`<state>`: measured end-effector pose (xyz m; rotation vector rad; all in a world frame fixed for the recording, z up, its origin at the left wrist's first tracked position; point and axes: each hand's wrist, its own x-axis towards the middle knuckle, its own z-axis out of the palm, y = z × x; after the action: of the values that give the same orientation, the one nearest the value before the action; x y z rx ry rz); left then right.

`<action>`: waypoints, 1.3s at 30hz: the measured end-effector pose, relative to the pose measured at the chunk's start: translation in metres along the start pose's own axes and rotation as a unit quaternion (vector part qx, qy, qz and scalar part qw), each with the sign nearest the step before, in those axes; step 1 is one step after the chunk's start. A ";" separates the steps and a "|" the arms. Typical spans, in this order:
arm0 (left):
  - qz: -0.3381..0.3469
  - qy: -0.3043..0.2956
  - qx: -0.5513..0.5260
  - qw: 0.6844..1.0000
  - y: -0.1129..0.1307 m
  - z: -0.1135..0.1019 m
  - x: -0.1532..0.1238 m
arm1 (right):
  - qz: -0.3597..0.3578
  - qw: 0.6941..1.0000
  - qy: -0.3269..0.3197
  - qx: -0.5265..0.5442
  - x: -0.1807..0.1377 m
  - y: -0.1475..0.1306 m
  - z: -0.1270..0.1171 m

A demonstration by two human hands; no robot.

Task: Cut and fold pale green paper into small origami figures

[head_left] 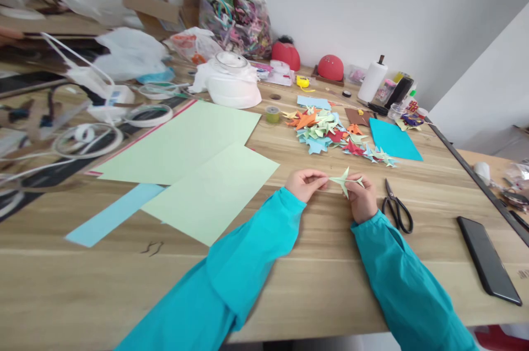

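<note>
A small pale green folded paper figure (344, 180) with pointed wings is held just above the wooden table (289, 285). My left hand (305, 183) pinches its left tip with closed fingers. My right hand (362, 199) grips its right end, fingers curled. Both arms wear teal sleeves. Behind the hands lies a pile of several similar folded figures (330, 133) in orange, green, blue and red.
Black scissors (397, 209) lie just right of my right hand, and a dark phone (487, 260) sits further right. Pale green paper sheets (194, 163) and a blue strip (115, 213) lie on the left. A blue sheet (393, 140), tape rolls, bags and boxes fill the back.
</note>
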<state>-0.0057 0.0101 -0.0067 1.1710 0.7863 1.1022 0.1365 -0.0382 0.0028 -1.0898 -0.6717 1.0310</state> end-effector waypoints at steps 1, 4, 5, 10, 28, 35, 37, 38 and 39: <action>-0.005 0.004 0.002 1.000 0.000 0.000 0.000 | -0.001 1.000 0.001 -0.001 0.000 0.000 0.000; -0.011 0.011 0.009 1.000 0.000 0.000 0.000 | -0.015 1.000 0.001 -0.007 0.001 0.001 -0.001; -0.011 0.011 0.011 1.000 0.000 -0.001 0.001 | -0.020 1.000 0.000 -0.010 0.001 0.002 -0.001; 0.010 -0.019 -0.005 1.000 -0.005 -0.001 0.004 | -0.031 0.999 -0.012 -0.024 0.001 0.003 -0.002; -0.015 -0.045 0.064 0.997 -0.014 -0.003 0.004 | -0.072 0.984 -0.119 -0.110 -0.006 0.001 0.004; 0.017 -0.032 0.061 0.997 -0.013 -0.002 0.003 | -0.105 0.975 -0.140 -0.134 -0.005 0.002 0.003; 0.024 -0.032 0.056 0.998 -0.013 -0.002 0.003 | -0.108 0.976 -0.141 -0.130 -0.005 0.002 0.003; 0.026 -0.034 0.051 0.998 -0.014 -0.002 0.004 | -0.108 0.976 -0.140 -0.128 -0.005 0.002 0.003; 0.026 -0.038 0.046 0.998 -0.014 -0.001 0.004 | -0.108 0.976 -0.139 -0.126 -0.005 0.001 0.003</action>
<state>-0.0023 0.0141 -0.0203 1.3104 0.7574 1.0659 0.1311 -0.0418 0.0031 -1.0696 -1.1464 0.9336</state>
